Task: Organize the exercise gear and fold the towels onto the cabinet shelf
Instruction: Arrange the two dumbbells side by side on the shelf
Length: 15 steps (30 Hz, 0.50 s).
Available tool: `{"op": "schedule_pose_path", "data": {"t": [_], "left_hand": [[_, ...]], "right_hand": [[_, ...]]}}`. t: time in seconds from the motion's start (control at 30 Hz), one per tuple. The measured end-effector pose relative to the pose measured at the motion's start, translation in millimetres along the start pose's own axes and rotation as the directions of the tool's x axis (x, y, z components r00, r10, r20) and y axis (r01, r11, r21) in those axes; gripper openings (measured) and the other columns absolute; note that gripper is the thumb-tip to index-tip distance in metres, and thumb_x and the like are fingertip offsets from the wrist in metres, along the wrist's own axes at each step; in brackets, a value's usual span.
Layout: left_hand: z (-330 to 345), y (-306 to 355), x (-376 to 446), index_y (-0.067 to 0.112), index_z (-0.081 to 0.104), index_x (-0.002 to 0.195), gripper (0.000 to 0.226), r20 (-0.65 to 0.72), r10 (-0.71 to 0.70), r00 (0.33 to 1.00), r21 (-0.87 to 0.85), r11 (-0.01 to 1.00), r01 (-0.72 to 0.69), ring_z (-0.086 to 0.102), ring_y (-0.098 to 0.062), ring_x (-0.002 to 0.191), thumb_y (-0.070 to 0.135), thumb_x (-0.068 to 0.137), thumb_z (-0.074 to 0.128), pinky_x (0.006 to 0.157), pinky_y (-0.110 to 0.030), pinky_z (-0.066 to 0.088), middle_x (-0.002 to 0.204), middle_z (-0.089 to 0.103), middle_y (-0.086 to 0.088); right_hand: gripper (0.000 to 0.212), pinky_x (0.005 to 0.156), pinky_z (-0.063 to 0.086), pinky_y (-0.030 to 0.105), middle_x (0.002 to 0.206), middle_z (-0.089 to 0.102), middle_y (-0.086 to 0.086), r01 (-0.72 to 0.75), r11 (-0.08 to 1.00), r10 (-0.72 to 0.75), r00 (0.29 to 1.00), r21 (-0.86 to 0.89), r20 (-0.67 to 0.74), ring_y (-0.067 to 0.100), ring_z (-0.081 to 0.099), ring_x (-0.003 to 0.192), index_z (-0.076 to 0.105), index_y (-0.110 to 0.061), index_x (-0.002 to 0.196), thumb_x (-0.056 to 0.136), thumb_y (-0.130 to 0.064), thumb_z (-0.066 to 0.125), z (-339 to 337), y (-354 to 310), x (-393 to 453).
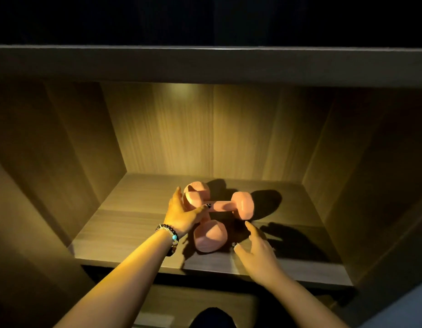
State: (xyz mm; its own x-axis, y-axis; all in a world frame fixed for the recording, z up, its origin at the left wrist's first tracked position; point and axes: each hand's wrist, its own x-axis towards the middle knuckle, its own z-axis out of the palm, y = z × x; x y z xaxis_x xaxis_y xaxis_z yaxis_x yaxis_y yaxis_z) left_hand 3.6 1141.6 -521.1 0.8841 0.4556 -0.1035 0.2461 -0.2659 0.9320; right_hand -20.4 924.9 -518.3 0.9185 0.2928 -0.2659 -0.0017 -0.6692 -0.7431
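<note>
Taking the cabinet shelf as the landmark: just over its front edge the right hand hovers with fingers spread and loose, holding nothing, its fingertip just short of the far dumbbell's right head and its thumb close beside the near dumbbell. That near dumbbell lies toward the shelf's front, running front to back, with one pink head facing the camera; its other end is hidden under the left hand.

A little deeper in, the left hand, a beaded bracelet on its wrist, reaches over to the far dumbbell, which lies crosswise at mid-shelf. The thumb stands up beside that dumbbell's left head and a finger lies along the handle. In this dim light it is hard to say whether the hand grips the handle or only rests on it; it looks more like a loose touch than a firm hold.

As for progress, both dumbbells are on the shelf but crossed and touching, so I judge them placed and not yet tidied. No towels appear anywhere, so the folding seems still to come.
</note>
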Motion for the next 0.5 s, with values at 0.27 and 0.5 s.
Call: {"op": "schedule_pose_path", "data": {"t": [0.27, 0.5], "left_hand": [[15, 1, 5, 0.011, 0.048, 0.122, 0.074, -0.152, 0.039, 0.988, 0.182, 0.983, -0.010, 0.058, -0.026, 0.103, 0.043, 0.067, 0.084, 0.080, -0.032, 0.048, 0.115, 0.058, -0.006], [32, 12, 0, 0.007, 0.052, 0.118, 0.065, -0.347, -0.048, 0.937, 0.045, 0.997, 0.068, 0.060, -0.035, 0.105, 0.032, 0.067, 0.084, 0.084, -0.037, 0.048, 0.116, 0.062, -0.016]], "right_hand": [[0.064, 0.102, 0.038, 0.029, 0.143, 0.046, 0.002, 0.019, 0.999, -0.015, 0.997, 0.049, -0.069, 0.018, 0.043, 0.132, 0.019, -0.028, 0.150, 0.097, -0.029, 0.053, -17, -3, -3], [0.049, 0.070, 0.043, 0.012, 0.119, 0.053, -0.002, 0.056, 0.994, -0.039, 0.984, 0.093, -0.171, 0.002, 0.050, 0.087, 0.035, -0.026, 0.142, 0.097, -0.027, 0.053, -26, -6, -16]]}}
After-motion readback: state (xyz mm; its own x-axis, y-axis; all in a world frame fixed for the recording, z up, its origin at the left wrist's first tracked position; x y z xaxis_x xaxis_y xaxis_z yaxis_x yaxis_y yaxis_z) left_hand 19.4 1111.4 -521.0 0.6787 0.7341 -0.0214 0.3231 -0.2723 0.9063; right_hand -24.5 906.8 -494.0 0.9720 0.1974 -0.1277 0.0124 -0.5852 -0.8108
